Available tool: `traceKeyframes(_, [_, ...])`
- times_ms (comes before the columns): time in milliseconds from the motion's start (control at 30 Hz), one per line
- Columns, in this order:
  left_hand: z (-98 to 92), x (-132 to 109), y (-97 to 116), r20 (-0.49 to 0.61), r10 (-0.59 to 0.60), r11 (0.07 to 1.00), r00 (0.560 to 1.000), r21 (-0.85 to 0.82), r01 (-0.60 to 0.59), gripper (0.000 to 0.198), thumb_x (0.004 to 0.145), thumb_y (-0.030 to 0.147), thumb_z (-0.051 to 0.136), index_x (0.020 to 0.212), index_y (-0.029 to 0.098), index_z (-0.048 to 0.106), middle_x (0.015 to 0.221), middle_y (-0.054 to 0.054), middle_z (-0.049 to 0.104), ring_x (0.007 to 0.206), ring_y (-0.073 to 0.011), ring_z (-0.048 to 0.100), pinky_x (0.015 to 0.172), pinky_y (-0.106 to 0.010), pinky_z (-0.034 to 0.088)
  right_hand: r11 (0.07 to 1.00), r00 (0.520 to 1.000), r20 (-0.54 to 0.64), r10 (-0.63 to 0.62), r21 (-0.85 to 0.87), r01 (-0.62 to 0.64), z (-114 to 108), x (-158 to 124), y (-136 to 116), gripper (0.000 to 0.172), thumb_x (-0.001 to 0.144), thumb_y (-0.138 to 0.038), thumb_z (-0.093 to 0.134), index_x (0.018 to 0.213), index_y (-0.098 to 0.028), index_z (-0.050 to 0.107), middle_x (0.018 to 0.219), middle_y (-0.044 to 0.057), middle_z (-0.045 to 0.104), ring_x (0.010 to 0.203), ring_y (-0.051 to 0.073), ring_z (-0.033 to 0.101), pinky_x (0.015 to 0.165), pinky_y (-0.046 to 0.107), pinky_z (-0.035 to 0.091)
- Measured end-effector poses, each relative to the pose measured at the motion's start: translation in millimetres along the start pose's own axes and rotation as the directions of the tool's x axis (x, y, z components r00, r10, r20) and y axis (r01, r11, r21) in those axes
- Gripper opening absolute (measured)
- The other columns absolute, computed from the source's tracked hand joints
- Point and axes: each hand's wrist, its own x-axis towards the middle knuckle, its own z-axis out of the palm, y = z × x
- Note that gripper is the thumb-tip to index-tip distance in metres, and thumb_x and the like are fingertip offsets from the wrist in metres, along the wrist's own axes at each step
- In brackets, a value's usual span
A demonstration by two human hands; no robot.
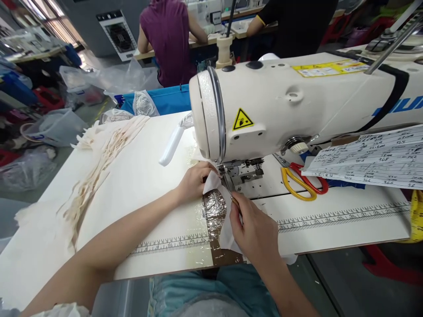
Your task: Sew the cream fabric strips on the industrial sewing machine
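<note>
At the needle area of a white sewing machine (244, 101), my left hand (194, 182) is closed with its fingertips on a piece of white fabric (212, 181). The fabric hangs from there toward the table's front edge, over a strip of shiny brown tape (214, 209). My right hand (253, 226) is wrapped round a slim pointed metal tool (228, 188), which looks like tweezers. Its tip points at the presser foot, close to my left fingertips. The machine head and my fingers hide the needle point.
Scissors (299, 180) with yellow and red handles lie right of the needle area, beside handwritten paper sheets (370, 158). Beige fabric strips (105, 163) are heaped along the table's left. Behind them lies a white plastic handle-like piece (172, 147). Two people sit beyond the machine.
</note>
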Motion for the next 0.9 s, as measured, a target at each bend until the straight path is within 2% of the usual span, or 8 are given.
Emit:
traceKeyframes(200, [-0.7, 0.9, 1.1, 0.013, -0.039, 0.999, 0.999, 0.003, 0.039, 0.021, 0.093, 0.030, 0.056, 0.083, 0.017, 0.069, 0.090, -0.006, 0.070, 0.084, -0.0166, 0.066, 0.071, -0.027, 0.054, 0.999, 0.999, 0.021, 0.038, -0.030, -0.038, 1.3, -1.3, 0.4, 0.027, 0.098, -0.019, 0.043, 0.109, -0.016, 0.067, 0.088, 0.004, 0.077, 0.057, 0.014, 0.067, 0.047, 0.026, 0.038])
traceKeyframes(467, [2.3, 0.0, 1.1, 0.000, -0.044, 0.999, 0.999, 0.023, 0.044, 0.023, 0.094, 0.035, 0.056, 0.085, 0.018, 0.068, 0.089, -0.006, 0.068, 0.085, -0.0173, 0.065, 0.071, -0.028, 0.053, 1.000, 1.000, -0.003, 0.025, -0.004, -0.025, 1.0, -1.3, 1.2, 0.027, 0.099, -0.020, 0.043, 0.110, -0.015, 0.067, 0.088, 0.004, 0.077, 0.060, 0.014, 0.067, 0.051, 0.025, 0.041])
traceKeyframes(733, [5.0, -0.4, 0.9, 0.002, 0.025, 0.995, 1.000, 0.092, -0.025, 0.016, 0.096, 0.029, 0.053, 0.092, 0.017, 0.062, 0.093, -0.007, 0.064, 0.087, -0.0173, 0.061, 0.074, -0.030, 0.052, 0.999, 1.000, -0.005, 0.006, -0.047, -0.007, 3.8, 0.7, -0.5, 0.027, 0.101, -0.019, 0.042, 0.110, -0.014, 0.067, 0.085, 0.004, 0.076, 0.061, 0.015, 0.067, 0.051, 0.026, 0.041])
traceKeyframes(900, [7.7, -1.0, -0.4, 0.018, 0.016, 0.982, 1.000, 0.190, -0.019, 0.013, 0.096, 0.027, 0.050, 0.095, 0.017, 0.058, 0.093, -0.008, 0.062, 0.087, -0.0182, 0.059, 0.071, -0.031, 0.051, 0.999, 1.000, -0.005, -0.010, -0.049, 0.009, 2.9, -0.3, -1.3, 0.027, 0.102, -0.019, 0.043, 0.112, -0.012, 0.066, 0.087, 0.005, 0.076, 0.062, 0.014, 0.068, 0.051, 0.025, 0.042])
